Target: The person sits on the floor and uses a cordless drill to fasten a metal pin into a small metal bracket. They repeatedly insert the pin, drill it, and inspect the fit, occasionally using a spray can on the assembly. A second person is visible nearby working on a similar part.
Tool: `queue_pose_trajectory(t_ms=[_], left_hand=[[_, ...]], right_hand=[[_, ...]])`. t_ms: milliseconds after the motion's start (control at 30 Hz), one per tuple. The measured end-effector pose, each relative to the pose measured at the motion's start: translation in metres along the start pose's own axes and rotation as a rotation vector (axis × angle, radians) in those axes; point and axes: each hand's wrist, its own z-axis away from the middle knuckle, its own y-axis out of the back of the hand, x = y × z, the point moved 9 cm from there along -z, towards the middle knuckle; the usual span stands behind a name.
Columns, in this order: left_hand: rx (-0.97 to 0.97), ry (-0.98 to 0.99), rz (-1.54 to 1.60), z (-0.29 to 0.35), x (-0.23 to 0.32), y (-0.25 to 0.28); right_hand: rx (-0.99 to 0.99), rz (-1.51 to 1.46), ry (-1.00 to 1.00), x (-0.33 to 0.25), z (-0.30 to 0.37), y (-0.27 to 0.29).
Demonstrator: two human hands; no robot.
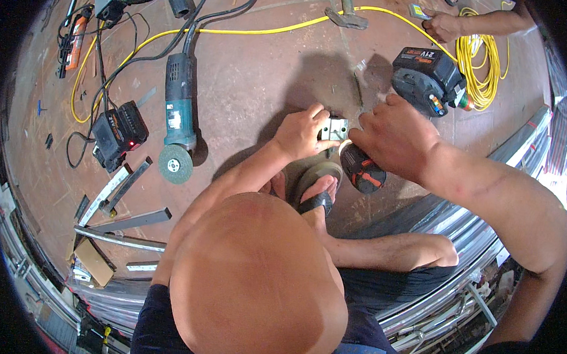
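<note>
My left hand [301, 135] pinches a small silver metal plate with holes [334, 129] between thumb and fingers, low in front of my feet. From the right, my right hand [396, 141] is closed around a black and orange cordless drill [363, 171]. The drill's front end points toward the plate; whether its tip touches the plate is hidden. Just beyond my right knuckles sits a bulky black battery [430, 73], apparently on the drill's handle end. Below the plate is my sandalled foot [321, 192].
A teal angle grinder [180, 115] lies left of centre. Farther left are a black battery unit [120, 132] and metal strips [123, 220]. A hammer [346, 16] lies at the back. At far right, another person's hand [443, 26] is beside a coiled yellow cord [478, 68].
</note>
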Motion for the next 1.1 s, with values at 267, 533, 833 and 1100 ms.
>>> queue_pose_trajectory(t_ms=[267,533,833,1100], left_hand=[[-0.003,0.008,-0.001,0.0001,0.0007,0.0009],[0.032,-0.021,0.033,0.0002,0.0026,0.0032],[0.031,-0.021,-0.002,0.0016,0.0007,0.0001],[-0.002,-0.011,0.015,-0.0001,-0.0009,-0.0026]], right_hand=[[0.080,0.049,0.032,-0.0006,0.0028,0.0021],[0.084,0.050,0.030,-0.0006,0.0018,0.0041],[0.104,0.004,0.030,0.0003,0.0009,0.0014],[0.146,-0.063,0.024,0.0009,-0.0017,0.0004]])
